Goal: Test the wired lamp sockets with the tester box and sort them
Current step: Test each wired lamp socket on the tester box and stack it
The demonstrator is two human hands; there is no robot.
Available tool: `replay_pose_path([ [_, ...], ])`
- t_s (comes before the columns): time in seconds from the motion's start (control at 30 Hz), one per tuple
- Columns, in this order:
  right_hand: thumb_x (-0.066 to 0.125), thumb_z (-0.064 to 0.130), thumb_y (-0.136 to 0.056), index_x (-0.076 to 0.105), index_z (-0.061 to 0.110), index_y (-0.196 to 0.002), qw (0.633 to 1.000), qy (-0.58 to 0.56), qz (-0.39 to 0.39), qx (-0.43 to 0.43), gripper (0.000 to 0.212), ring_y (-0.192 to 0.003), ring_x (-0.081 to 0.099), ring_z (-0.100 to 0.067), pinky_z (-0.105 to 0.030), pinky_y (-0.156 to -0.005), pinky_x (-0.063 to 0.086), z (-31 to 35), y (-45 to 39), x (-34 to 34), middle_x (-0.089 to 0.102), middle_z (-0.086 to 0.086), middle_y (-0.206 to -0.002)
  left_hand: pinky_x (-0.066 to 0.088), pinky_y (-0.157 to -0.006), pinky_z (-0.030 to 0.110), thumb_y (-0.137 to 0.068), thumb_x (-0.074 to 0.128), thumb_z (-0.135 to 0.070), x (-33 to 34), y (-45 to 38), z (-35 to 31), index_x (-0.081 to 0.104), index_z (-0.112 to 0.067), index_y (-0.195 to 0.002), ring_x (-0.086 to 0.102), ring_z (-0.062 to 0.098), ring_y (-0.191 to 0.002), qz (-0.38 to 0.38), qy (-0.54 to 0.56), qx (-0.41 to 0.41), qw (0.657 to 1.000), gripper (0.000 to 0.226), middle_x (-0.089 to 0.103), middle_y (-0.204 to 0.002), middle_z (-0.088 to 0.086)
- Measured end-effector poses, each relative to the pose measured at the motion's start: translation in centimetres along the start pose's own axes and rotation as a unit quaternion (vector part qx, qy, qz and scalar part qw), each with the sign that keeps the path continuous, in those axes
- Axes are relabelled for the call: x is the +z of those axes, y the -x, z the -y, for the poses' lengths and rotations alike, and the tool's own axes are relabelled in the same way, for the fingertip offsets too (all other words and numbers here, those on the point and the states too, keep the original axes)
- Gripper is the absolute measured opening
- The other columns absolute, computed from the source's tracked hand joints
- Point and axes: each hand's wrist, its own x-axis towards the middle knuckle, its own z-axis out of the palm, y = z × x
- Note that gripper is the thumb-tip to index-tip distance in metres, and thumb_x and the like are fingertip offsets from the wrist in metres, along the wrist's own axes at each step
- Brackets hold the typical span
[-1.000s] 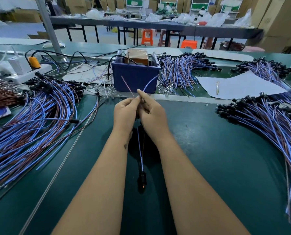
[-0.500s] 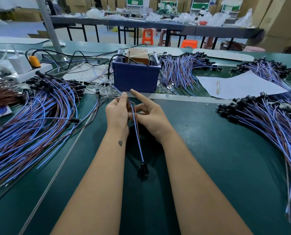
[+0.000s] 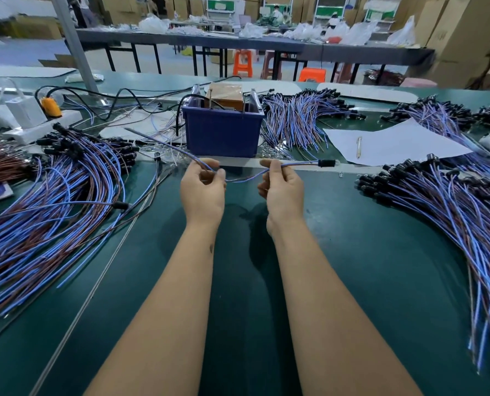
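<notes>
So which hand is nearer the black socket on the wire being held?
Right. The right hand pinches the wire just beside the black socket, which sticks out to its right. The left hand grips the same wire farther along, on the far side from the socket.

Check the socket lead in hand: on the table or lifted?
Lifted. Left hand and right hand pinch the lead stretched between them; its black socket juts right, above the table.

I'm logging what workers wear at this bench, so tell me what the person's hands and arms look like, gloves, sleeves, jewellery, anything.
Both are bare: the left hand and right hand wear no gloves, and no rings, watch or bracelets show. No sleeves appear in the frame on either forearm. The only marking is a small dark spot on the left forearm, near the wrist.
</notes>
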Motion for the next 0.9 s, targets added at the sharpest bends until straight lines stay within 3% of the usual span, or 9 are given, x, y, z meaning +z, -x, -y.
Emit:
replay_pose_path([
  [0.07, 0.045, 0.027, -0.103, 0.064, 0.022, -0.082, 0.993, 0.096, -0.047, -0.040, 0.029, -0.068, 0.053, -0.013, -0.032, -0.070, 0.046, -0.4, -0.1, 0.0, 0.058, 0.001, -0.077, 0.054, -0.069, 0.033, -0.088, 0.063, -0.003, 0.0, 0.3, 0.0, 0.060, -0.026, -0.079, 0.058, 0.012, -0.059, 0.036, -0.022, 0.010, 0.999, 0.025, 0.060, -0.067, -0.002],
  [0.17, 0.042, 0.026, -0.104, 0.054, 0.024, -0.074, 0.989, 0.115, -0.081, -0.038, 0.032, -0.074, 0.059, -0.019, -0.037, -0.077, 0.049, -0.6, 0.1, -0.2, 0.062, 0.002, -0.074, 0.057, -0.070, 0.035, -0.086, 0.066, -0.003, 0.1, 0.8, -0.2, 0.066, -0.025, -0.076, 0.059, 0.008, -0.059, 0.079, -0.040, 0.019, 0.996, 0.024, 0.063, -0.066, -0.004],
  [0.3, 0.037, 0.026, -0.104, 0.049, 0.025, -0.073, 0.984, 0.144, -0.087, -0.049, 0.034, -0.062, 0.054, -0.016, -0.034, -0.065, 0.045, -0.2, 0.5, -1.7, 0.054, 0.003, -0.061, 0.054, -0.064, 0.029, -0.086, 0.068, -0.001, 0.7, 1.8, -0.9, 0.067, -0.022, -0.081, 0.060, 0.007, -0.056, 0.125, -0.014, 0.031, 0.992, 0.021, 0.063, -0.066, -0.002],
  [0.43, 0.037, 0.022, -0.104, 0.055, 0.020, -0.083, 0.972, 0.213, -0.071, -0.064, 0.028, -0.069, 0.052, -0.020, -0.033, -0.069, 0.041, 1.2, 0.2, -5.7, 0.056, -0.002, -0.073, 0.048, -0.064, 0.019, -0.081, 0.076, -0.008, 1.9, 4.1, -2.2, 0.071, -0.022, -0.082, 0.056, 0.007, -0.062, 0.208, -0.010, 0.118, 0.971, 0.015, 0.066, -0.072, -0.002],
  [0.53, 0.037, 0.020, -0.104, 0.063, 0.017, -0.094, 0.949, 0.307, -0.039, -0.058, 0.027, -0.081, 0.050, -0.022, -0.032, -0.073, 0.038, 3.8, -1.0, -9.9, 0.056, -0.003, -0.085, 0.050, -0.068, 0.024, -0.078, 0.078, -0.014, 3.6, 6.7, -3.4, 0.075, -0.018, -0.080, 0.062, 0.008, -0.070, 0.295, -0.041, 0.232, 0.926, 0.006, 0.068, -0.079, -0.003],
  [0.63, 0.036, 0.024, -0.103, 0.065, 0.011, -0.101, 0.887, 0.455, -0.014, -0.073, 0.032, -0.087, 0.052, -0.025, -0.033, -0.072, 0.036, 7.2, -2.2, -13.8, 0.059, -0.005, -0.095, 0.052, -0.063, 0.029, -0.081, 0.075, -0.020, 5.7, 9.8, -4.5, 0.077, -0.016, -0.082, 0.061, 0.012, -0.067, 0.357, -0.105, 0.371, 0.851, 0.005, 0.067, -0.077, -0.002],
  [0.73, 0.034, 0.028, -0.103, 0.059, 0.011, -0.096, 0.802, 0.588, -0.021, -0.101, 0.031, -0.084, 0.052, -0.029, -0.036, -0.066, 0.037, 9.9, -3.0, -17.4, 0.061, -0.010, -0.097, 0.054, -0.064, 0.032, -0.087, 0.069, -0.011, 7.7, 12.7, -5.2, 0.076, -0.015, -0.093, 0.062, 0.016, -0.074, 0.412, -0.148, 0.433, 0.788, 0.011, 0.070, -0.086, -0.004],
  [0.83, 0.032, 0.030, -0.105, 0.060, 0.014, -0.105, 0.728, 0.677, -0.034, -0.102, 0.032, -0.083, 0.053, -0.028, -0.031, -0.061, 0.034, 11.4, -3.4, -20.9, 0.064, -0.008, -0.101, 0.053, -0.080, 0.038, -0.083, 0.050, 0.010, 10.0, 15.1, -5.8, 0.069, -0.022, -0.120, 0.060, 0.020, -0.104, 0.475, -0.216, 0.398, 0.754, 0.053, 0.069, -0.114, -0.004],
  [0.9, 0.033, 0.032, -0.105, 0.063, 0.019, -0.110, 0.697, 0.709, -0.040, -0.104, 0.033, -0.089, 0.057, -0.029, -0.031, -0.063, 0.034, 12.0, -3.4, -22.7, 0.066, -0.006, -0.107, 0.048, -0.091, 0.038, -0.083, 0.043, 0.012, 11.4, 16.5, -6.0, 0.057, -0.024, -0.136, 0.054, 0.023, -0.116, 0.522, -0.232, 0.356, 0.739, 0.065, 0.063, -0.128, 0.000],
])
